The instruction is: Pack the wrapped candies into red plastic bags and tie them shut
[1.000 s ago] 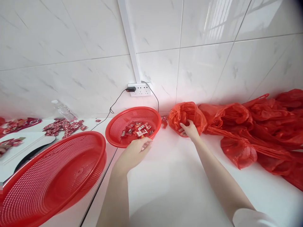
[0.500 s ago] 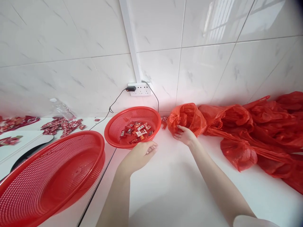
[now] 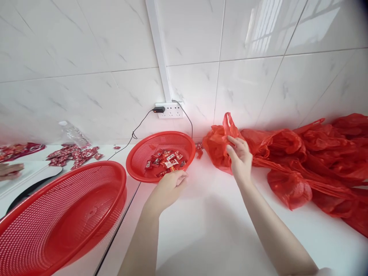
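Note:
At the near rim of a small red mesh basket (image 3: 133,163) is my left hand (image 3: 169,188), loosely curled with thumb and fingers a little apart and nothing visible in it. Several small wrapped snack packets (image 3: 171,162) lie inside the basket. My right hand (image 3: 242,158) is at a crumpled red plastic bag (image 3: 214,147) near the wall, thumb and fingers pinching its upper edge. A handle loop of that bag stands up above the fingertips. The bag's contents do not show.
More red plastic bags (image 3: 290,143) are heaped along the right. A large red basket (image 3: 86,214) stands at the left. Behind it are loose red packets (image 3: 71,155), a plastic bottle (image 3: 74,134) and another person's hand (image 3: 10,171). Cables run from a wall socket strip (image 3: 169,111).
My right hand has risen and moved right, its fingers closing at the bag; the bag's mouth has folded and a handle stands up. My left hand barely moved. Another person's hand has appeared at left.

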Action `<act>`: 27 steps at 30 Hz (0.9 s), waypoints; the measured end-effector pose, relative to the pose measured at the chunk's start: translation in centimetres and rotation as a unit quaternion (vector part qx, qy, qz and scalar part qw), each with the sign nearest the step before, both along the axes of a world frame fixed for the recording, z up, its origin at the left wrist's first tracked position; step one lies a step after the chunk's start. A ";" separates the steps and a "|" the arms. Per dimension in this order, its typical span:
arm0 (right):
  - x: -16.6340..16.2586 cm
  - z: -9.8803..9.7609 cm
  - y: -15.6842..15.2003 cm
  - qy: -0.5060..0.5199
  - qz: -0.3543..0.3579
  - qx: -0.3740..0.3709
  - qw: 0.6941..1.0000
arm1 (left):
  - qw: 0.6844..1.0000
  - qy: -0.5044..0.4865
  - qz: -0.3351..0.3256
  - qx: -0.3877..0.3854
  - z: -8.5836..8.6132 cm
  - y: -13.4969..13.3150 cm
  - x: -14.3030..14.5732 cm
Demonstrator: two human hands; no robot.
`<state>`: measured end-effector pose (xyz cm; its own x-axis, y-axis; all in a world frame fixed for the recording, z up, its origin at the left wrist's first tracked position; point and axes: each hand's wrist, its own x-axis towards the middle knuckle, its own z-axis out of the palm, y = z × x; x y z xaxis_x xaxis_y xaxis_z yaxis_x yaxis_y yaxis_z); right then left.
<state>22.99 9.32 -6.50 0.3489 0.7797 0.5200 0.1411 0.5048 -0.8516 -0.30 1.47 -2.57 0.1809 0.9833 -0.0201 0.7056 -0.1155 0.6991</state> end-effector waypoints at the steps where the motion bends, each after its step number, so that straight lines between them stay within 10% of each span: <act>1: 0.1 1.0 -1.4 -0.068 -0.021 0.051 0.996 | 1.000 -0.019 0.018 0.016 -0.1 0.1 0.1; 10: -1.3 3.9 -7.1 -0.251 0.348 0.121 0.895 | 0.945 -0.313 -0.079 -0.047 -1.3 0.5 0.6; 27: 1.7 3.5 -4.7 -0.339 0.245 -0.166 0.893 | 0.969 -0.215 0.123 -0.015 -1.0 1.1 -2.2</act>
